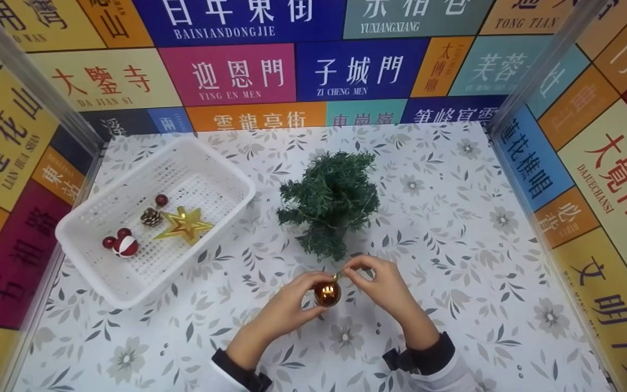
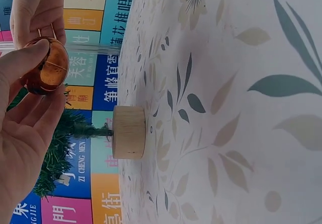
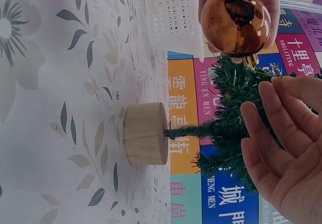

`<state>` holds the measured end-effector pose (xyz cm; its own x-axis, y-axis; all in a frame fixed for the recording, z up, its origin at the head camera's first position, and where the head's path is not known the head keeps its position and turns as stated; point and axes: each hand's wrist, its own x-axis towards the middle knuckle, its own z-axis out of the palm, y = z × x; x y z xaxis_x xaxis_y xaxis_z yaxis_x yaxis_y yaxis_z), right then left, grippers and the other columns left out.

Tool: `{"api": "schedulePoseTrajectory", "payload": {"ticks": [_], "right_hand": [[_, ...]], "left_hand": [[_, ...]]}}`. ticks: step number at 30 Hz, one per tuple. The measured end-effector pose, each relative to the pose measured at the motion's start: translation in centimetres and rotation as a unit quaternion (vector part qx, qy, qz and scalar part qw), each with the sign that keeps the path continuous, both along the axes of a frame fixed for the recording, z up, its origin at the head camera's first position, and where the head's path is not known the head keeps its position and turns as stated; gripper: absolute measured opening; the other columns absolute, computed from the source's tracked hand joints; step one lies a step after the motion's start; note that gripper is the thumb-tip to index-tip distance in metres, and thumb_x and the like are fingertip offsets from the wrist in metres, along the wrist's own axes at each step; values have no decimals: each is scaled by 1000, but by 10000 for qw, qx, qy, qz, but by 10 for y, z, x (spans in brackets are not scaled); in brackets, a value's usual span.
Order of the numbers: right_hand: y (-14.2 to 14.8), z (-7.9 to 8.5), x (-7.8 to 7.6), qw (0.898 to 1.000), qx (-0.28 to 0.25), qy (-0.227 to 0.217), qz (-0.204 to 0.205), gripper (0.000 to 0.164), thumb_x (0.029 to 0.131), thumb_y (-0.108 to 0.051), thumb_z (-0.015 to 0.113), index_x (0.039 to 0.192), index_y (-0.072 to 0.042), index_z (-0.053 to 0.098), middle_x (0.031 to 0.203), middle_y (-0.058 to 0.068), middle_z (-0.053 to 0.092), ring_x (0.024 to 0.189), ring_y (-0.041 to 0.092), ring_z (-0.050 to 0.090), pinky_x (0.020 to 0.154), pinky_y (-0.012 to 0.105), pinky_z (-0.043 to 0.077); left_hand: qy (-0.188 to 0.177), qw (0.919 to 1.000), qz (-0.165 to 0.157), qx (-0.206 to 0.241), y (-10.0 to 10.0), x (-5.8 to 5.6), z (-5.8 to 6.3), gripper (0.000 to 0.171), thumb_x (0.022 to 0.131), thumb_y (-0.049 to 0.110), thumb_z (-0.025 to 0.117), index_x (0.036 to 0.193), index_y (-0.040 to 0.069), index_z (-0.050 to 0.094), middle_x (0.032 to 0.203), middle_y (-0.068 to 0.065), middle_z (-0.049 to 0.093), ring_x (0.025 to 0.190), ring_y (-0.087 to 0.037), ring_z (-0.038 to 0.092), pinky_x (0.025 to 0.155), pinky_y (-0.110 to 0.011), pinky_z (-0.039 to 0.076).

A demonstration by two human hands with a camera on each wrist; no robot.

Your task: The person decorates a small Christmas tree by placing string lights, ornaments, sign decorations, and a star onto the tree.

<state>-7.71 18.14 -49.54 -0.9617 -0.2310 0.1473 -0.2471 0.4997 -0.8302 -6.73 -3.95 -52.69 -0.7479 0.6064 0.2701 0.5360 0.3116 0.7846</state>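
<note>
Between the two hands is a shiny copper-gold bauble (image 1: 327, 294) with a small gold cap. My left hand (image 1: 292, 302) holds its round body between thumb and fingers; in the left wrist view the bauble (image 2: 48, 68) sits in that grip. At the cap, my right hand (image 1: 379, 283) pinches the thin gold hanging loop (image 3: 274, 72) between thumb and index finger, its other fingers spread. Just beyond the hands stands a small green artificial Christmas tree (image 1: 335, 198), upright on a round wooden base (image 3: 146, 133).
To the left stands a white perforated basket (image 1: 237, 177). It holds a gold star (image 1: 187, 226), a pine cone (image 1: 151, 218), a red-and-white bauble (image 1: 127, 246) and several small red balls (image 1: 161, 200). Patterned panels (image 1: 226, 73) wall the floral-covered table (image 1: 433, 228) at the back and sides.
</note>
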Motion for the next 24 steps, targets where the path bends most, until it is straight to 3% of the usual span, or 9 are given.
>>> {"api": "schedulePoseTrajectory", "payload": {"ticks": [11, 17, 20, 24], "right_hand": [[-3, -1, -1, 10000, 53, -7, -38, 11, 86, -28, 66, 89, -18, 68, 84, -11, 65, 79, 9, 61, 78, 39, 50], [-6, 0, -1, 9999, 136, 22, 9, 8, 87, -26, 65, 88, -18, 67, 83, -11, 64, 79, 11, 61, 77, 39, 50], [-7, -1, -1, 9998, 195, 15, 25, 7, 86, -25, 66, 88, -19, 66, 83, -11, 64, 80, 10, 61, 75, 36, 50], [-9, -1, 0, 9992, 346, 195, 3, 8, 86, -26, 66, 88, -18, 66, 84, -10, 64, 79, 11, 61, 75, 37, 51]], "left_hand": [[118, 9993, 142, -334, 5, -1, -5, 57, 79, 8, 72, 130, 13, 46, 130, -4, 48, 118, -17, 47, 97, -27, 40], [-56, 9988, 72, -491, 6, -2, -2, 56, 82, 14, 71, 132, 14, 45, 135, -6, 43, 122, -19, 43, 99, -31, 39], [78, 9983, 281, -510, 8, -4, 1, 52, 84, 19, 69, 131, 15, 47, 135, -5, 44, 122, -19, 43, 98, -32, 40], [562, 9938, 853, -449, 14, -5, 6, 39, 87, 22, 65, 123, 13, 54, 125, -2, 52, 116, -17, 50, 95, -30, 42]]}}
